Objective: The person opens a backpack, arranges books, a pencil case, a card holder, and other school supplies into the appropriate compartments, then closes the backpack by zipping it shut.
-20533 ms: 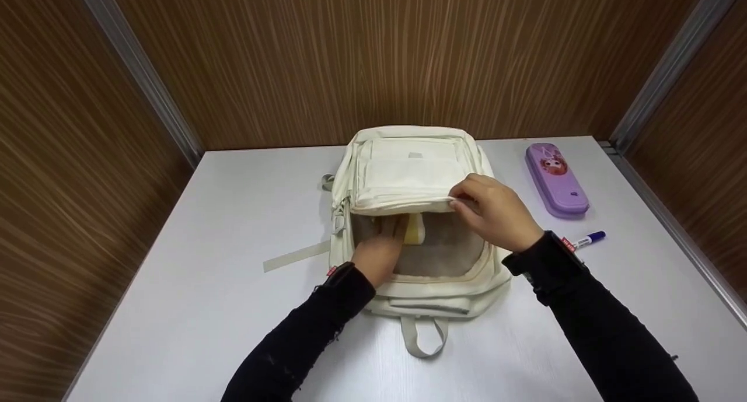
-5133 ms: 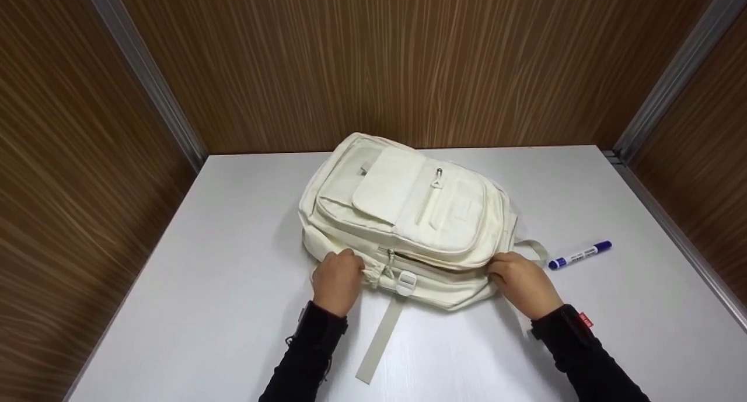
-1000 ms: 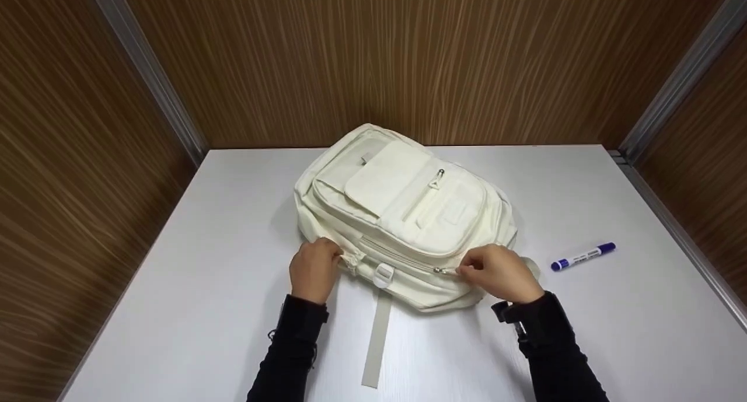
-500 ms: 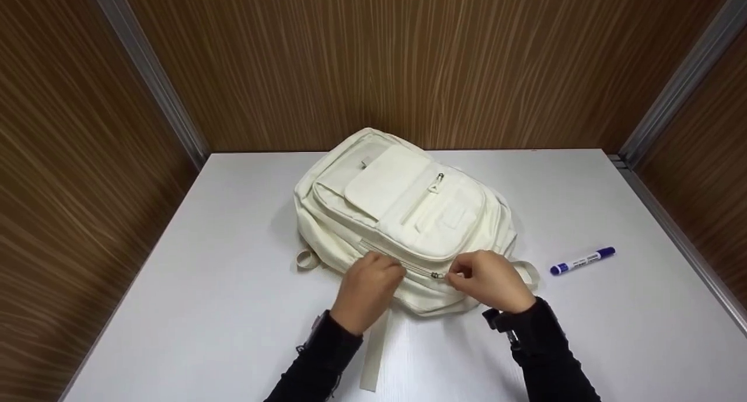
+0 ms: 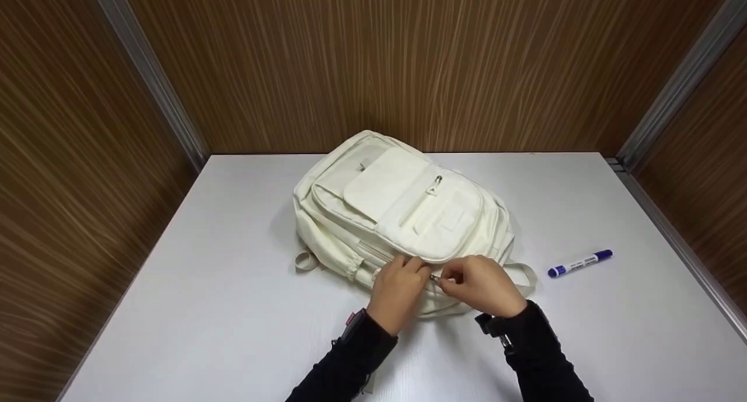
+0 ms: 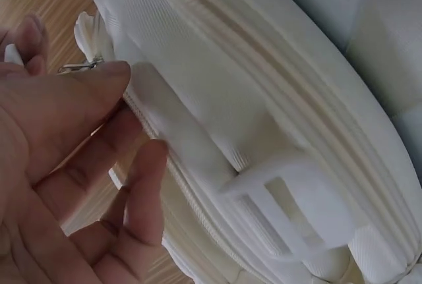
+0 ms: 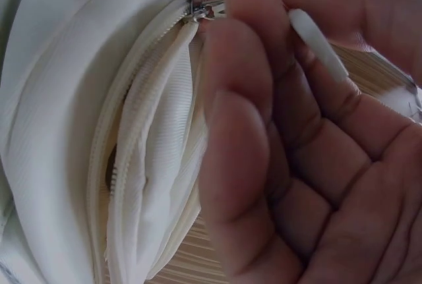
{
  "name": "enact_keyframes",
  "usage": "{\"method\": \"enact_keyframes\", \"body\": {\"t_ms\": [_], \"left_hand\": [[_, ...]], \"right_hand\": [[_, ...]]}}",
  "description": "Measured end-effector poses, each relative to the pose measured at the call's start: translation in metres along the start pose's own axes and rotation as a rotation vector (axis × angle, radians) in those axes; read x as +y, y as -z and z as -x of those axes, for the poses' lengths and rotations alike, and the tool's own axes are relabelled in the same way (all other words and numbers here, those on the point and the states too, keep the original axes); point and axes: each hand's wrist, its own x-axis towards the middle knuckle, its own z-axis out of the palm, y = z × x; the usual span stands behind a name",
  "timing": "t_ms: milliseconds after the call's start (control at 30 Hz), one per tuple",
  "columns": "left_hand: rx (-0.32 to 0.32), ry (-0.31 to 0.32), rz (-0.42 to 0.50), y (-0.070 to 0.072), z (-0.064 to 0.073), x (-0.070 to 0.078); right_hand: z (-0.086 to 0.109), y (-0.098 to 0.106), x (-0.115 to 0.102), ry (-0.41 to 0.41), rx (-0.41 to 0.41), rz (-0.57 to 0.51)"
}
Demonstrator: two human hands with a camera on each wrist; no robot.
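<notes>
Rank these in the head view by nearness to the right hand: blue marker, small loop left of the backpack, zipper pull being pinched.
1. Zipper pull: pinched in the right hand.
2. Blue marker: lying off to that hand's right.
3. Small loop: farthest, at the backpack's left side.

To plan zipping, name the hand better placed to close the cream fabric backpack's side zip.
Right hand, likely: it pinches the flat white zip pull; left hand is beside the silver metal slider.
</notes>
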Motion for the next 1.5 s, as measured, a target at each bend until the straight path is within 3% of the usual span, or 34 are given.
{"method": "enact_keyframes", "body": {"t_ms": [333,533,733,1000,1267,1500], "left_hand": [[0.083,0.002,-0.031,-0.008,0.001,0.000],[0.101,0.016,0.019,-0.004,0.002,-0.005],[0.110,0.015,0.047,0.001,0.002,-0.012],[0.041,0.025,0.055,0.008,0.001,-0.015],[-0.016,0.060,0.127,0.013,-0.002,-0.026],[-0.051,0.092,0.147,0.018,0.003,-0.046]], "right_hand": [[0.001,0.002,0.003,-0.001,-0.002,0.012],[0.001,0.003,0.008,-0.035,-0.021,0.012],[0.000,0.004,0.012,0.004,-0.013,0.017],[0.004,0.008,0.019,0.037,-0.066,0.009],[0.009,0.024,0.032,-0.053,-0.092,-0.014],[0.014,0.040,0.049,-0.126,-0.051,-0.022]]}}
